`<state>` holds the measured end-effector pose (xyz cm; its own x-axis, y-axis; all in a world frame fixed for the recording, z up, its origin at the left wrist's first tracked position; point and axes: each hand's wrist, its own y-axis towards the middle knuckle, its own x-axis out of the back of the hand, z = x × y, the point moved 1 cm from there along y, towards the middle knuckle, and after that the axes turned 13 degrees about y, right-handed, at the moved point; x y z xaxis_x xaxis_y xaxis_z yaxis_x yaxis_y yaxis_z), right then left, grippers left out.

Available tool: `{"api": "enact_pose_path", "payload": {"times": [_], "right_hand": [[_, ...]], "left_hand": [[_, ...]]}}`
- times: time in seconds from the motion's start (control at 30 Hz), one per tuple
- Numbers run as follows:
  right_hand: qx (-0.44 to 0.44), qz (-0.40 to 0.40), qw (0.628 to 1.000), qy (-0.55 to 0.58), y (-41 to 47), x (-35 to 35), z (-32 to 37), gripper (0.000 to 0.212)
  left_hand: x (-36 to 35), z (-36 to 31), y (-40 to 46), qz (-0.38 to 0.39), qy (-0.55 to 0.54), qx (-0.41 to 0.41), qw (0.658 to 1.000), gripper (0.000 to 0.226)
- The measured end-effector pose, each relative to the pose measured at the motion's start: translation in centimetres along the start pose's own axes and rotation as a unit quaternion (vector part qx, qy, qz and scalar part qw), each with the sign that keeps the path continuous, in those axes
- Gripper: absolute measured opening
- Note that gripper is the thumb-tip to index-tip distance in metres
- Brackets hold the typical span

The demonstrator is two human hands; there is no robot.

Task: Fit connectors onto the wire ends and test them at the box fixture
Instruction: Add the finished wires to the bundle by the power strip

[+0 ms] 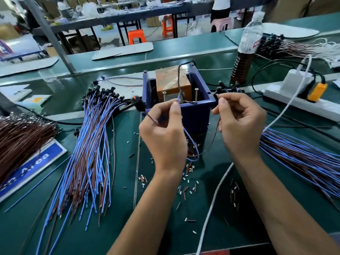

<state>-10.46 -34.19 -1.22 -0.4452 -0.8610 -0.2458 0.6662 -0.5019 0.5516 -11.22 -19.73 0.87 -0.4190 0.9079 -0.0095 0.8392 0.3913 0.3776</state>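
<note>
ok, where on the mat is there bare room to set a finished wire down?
Bare green mat between the two forearms, and another patch right of the white cable, below the right wire bundle. Crowded: the left bundle fans wide, and cut bits litter the mat before the box.

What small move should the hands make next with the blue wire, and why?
Probably bring the tip of the thin blue wire down to the two brass screws inside the dark blue box fixture. The left hand pinches that wire just above the box's front rim, and the right hand pinches something small beside it.
</note>
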Motion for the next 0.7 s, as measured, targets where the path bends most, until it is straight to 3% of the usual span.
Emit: {"api": "enact_pose_path", "payload": {"times": [0.07,0.13,0.27,0.37,0.43,0.5,0.57,0.67,0.7], "right_hand": [[-0.011,-0.025,1.0,0.01,0.7,1.8,0.4,0.01],[-0.012,-0.077,0.997,0.015,1.7,4.5,1.0,0.012],[-0.01,-0.231,0.972,0.026,3.5,11.2,2.3,0.015],[-0.02,-0.328,0.944,0.036,3.8,15.8,3.2,0.017],[-0.017,-0.365,0.931,0.019,3.8,18.2,3.8,0.02],[-0.029,-0.37,0.928,0.013,3.8,19.7,4.2,0.022],[-0.062,-0.346,0.936,-0.015,4.0,20.6,4.1,0.025],[-0.129,-0.243,0.958,-0.086,4.4,21.2,3.4,0.023],[-0.15,-0.211,0.959,-0.112,4.5,21.3,3.1,0.022]], "left_hand": [[-3.1,-1.7,-0.5,0.117,0.016,0.067,0.991,0.014],[-6.8,-3.1,-1.7,0.296,0.017,0.149,0.943,0.016],[-13.5,-4.5,-4.1,0.609,-0.06,0.29,0.736,0.023],[-17.8,-4.5,-6.5,0.704,-0.074,0.348,0.615,0.039],[-20.2,-4.4,-8.1,0.732,-0.063,0.371,0.568,0.055],[-21.8,-3.8,-9.2,0.704,-0.059,0.412,0.576,0.052],[-22.7,-2.6,-9.1,0.608,-0.088,0.469,0.634,0.05],[-23.2,-0.9,-7.6,0.457,-0.145,0.487,0.73,0.038],[-23.2,-0.7,-6.8,0.415,-0.165,0.492,0.747,0.036]]}}
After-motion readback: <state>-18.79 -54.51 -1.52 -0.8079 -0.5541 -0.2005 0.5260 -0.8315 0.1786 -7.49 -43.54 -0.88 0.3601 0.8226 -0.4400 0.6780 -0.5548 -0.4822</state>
